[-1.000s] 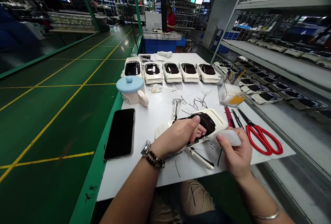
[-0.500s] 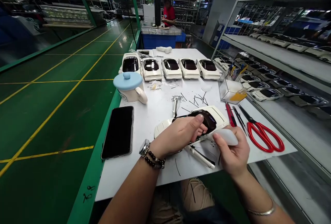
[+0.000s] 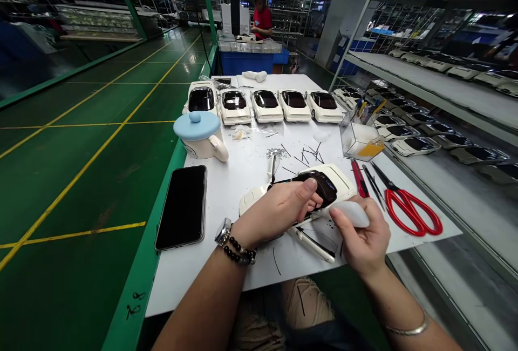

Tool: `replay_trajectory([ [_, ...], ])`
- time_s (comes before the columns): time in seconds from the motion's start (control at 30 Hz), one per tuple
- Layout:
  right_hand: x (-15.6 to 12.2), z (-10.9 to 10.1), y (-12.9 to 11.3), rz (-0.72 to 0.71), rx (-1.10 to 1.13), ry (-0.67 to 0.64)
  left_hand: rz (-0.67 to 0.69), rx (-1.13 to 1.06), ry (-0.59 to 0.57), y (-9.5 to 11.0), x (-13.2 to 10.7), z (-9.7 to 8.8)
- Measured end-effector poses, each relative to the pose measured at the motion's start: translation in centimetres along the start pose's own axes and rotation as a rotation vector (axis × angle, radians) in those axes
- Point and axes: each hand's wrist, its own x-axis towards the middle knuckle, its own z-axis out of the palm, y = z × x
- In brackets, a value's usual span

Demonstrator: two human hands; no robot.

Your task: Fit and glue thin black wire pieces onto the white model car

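Note:
A cream-white model car (image 3: 334,175) with a dark roof lies on the table in front of me, its doors swung out on both sides. My left hand (image 3: 279,208) reaches across the car with fingers curled against its near side, thumb raised; some fingertips are hidden. Closed in my right hand (image 3: 366,235) is a small white squeeze bottle (image 3: 351,214), its tip pointing left at the car's near side beside my left fingers. The near door (image 3: 313,245) hangs out toward me, and the far door (image 3: 271,168) stands out behind.
Red-handled scissors (image 3: 413,213), tweezers (image 3: 373,183) and a red cutter (image 3: 359,178) lie right. A clear pen box (image 3: 361,140) stands behind them. Left are a phone (image 3: 181,208) and lidded mug (image 3: 200,135). Finished-looking model cars (image 3: 267,107) line the back; black strips (image 3: 309,154) lie scattered.
The whole view has shifted slightly. Both hands keep nearly the same pose at the car, and the bottle stays at its near side.

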Motion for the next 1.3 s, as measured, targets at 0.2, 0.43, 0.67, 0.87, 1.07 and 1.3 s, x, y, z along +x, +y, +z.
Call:
replay_trajectory([
  [0.2, 0.1, 0.1, 0.0, -0.020, 0.005, -0.003, -0.009, 0.007, 0.002, 0.0, 0.0, 0.0],
  [0.43, 0.0, -0.1, 0.0, -0.033, 0.005, -0.005, -0.003, 0.016, 0.011, 0.2, -0.1, 0.1],
  [0.67, -0.3, -0.6, 0.4, 0.112, 0.105, 0.134, 0.008, 0.036, 0.007, 0.1, 0.0, 0.0],
  [0.87, 2.4, -3.9, 1.2, 0.237, 0.399, 0.612, -0.015, 0.075, -0.004, 0.3, -0.2, -0.1],
  [1.07, 7.8, -5.0, 7.3, 0.255, 0.038, 0.304, -0.043, 0.095, -0.008, 0.4, -0.4, -0.1],
  [1.3, 12.6, -0.8, 12.8, 0.315, -0.293, -0.122, -0.056, 0.142, 0.005, 0.7, -0.5, -0.1],
])
